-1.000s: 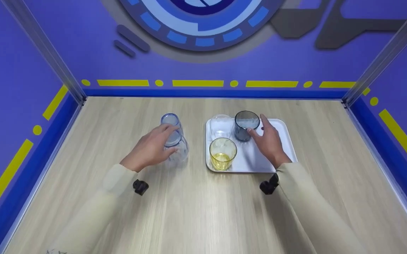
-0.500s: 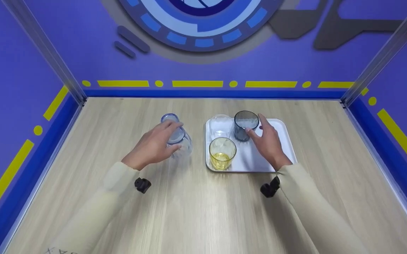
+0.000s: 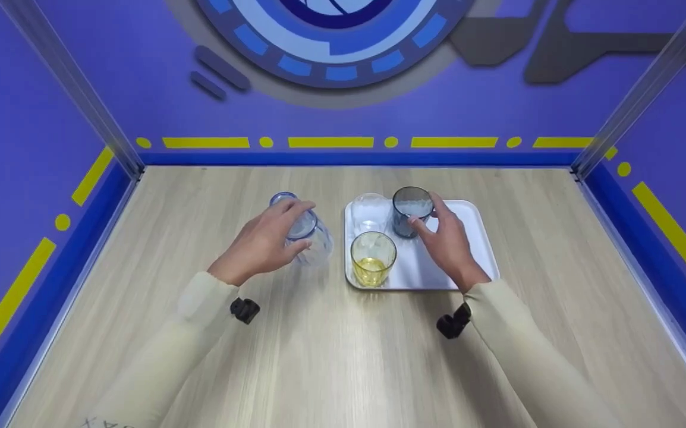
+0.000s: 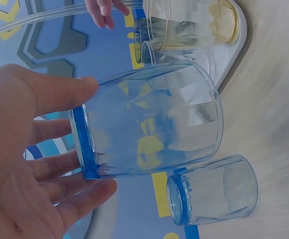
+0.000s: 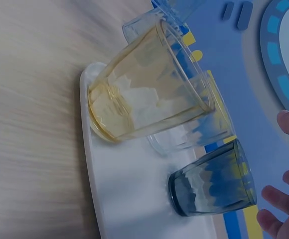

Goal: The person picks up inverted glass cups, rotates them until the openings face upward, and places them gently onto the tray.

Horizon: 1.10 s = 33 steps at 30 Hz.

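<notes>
My left hand (image 3: 263,241) grips a blue-tinted drinking glass (image 4: 154,119) by its thick base, thumb on one side and fingers on the other. This glass is upside down, its rim tilted toward the tray and raised off the table. Behind it a second blue glass (image 4: 216,191) stands upside down on the table. My right hand (image 3: 450,241) hovers beside the grey glass (image 3: 407,219), fingers spread; the right wrist view shows a gap between fingertips and rim. The grey glass stands upright on the white tray (image 3: 420,270).
Also on the tray are an upright yellow glass (image 3: 373,261) at the front left corner and a clear glass (image 3: 370,215) behind it. The tray's right half is bare. Blue printed walls (image 3: 343,119) enclose the table (image 3: 343,351) at the back and sides.
My left hand has carried the held blue glass rightward, away from the second blue glass and closer to the tray. The right hand stays by the grey glass.
</notes>
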{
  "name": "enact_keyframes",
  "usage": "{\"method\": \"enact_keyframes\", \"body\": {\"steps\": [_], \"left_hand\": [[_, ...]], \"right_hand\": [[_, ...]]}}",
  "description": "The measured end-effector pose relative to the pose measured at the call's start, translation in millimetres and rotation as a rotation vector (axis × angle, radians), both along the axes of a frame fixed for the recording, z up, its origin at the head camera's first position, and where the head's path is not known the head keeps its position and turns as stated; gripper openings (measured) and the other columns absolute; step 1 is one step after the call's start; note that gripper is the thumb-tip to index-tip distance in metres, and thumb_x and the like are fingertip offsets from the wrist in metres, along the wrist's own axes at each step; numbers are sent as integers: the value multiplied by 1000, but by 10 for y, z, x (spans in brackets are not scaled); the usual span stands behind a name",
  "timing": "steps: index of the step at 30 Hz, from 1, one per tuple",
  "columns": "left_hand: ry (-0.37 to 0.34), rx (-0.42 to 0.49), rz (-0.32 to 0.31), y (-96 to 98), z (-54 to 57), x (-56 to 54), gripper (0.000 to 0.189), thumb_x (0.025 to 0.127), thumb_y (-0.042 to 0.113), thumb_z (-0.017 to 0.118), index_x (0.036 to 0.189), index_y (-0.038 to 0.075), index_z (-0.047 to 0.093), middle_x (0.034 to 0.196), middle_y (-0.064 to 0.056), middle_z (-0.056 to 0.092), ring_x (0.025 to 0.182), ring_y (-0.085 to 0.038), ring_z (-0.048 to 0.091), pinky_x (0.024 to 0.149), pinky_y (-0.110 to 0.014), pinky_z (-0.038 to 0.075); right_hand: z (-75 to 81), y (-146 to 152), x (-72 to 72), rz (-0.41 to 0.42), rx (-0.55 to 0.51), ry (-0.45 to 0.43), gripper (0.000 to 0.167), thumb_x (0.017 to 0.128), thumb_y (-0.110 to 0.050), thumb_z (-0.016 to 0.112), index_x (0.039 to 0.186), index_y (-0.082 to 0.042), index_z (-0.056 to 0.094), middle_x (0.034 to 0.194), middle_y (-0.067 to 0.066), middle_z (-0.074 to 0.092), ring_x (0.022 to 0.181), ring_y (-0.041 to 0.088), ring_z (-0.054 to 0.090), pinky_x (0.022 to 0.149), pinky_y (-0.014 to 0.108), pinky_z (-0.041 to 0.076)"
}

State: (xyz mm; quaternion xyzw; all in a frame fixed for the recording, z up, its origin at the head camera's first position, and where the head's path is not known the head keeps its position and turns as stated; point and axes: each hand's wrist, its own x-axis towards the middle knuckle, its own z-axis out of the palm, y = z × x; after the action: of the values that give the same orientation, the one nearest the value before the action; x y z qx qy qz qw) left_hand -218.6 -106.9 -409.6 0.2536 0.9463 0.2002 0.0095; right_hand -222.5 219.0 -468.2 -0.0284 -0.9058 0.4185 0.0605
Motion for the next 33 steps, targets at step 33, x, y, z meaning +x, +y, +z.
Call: {"method": "enact_keyframes", "body": {"steps": [33], "left_hand": [[88, 115, -43, 115, 85, 27, 54, 91, 30, 66, 142, 26, 46, 139, -4, 47, 119, -25, 55, 91, -46, 53]], "right_hand": [[92, -168, 191, 27, -81, -10, 67, 95, -33, 61, 152, -14, 31, 141, 23, 49, 133, 34, 44, 109, 51, 36]]}}
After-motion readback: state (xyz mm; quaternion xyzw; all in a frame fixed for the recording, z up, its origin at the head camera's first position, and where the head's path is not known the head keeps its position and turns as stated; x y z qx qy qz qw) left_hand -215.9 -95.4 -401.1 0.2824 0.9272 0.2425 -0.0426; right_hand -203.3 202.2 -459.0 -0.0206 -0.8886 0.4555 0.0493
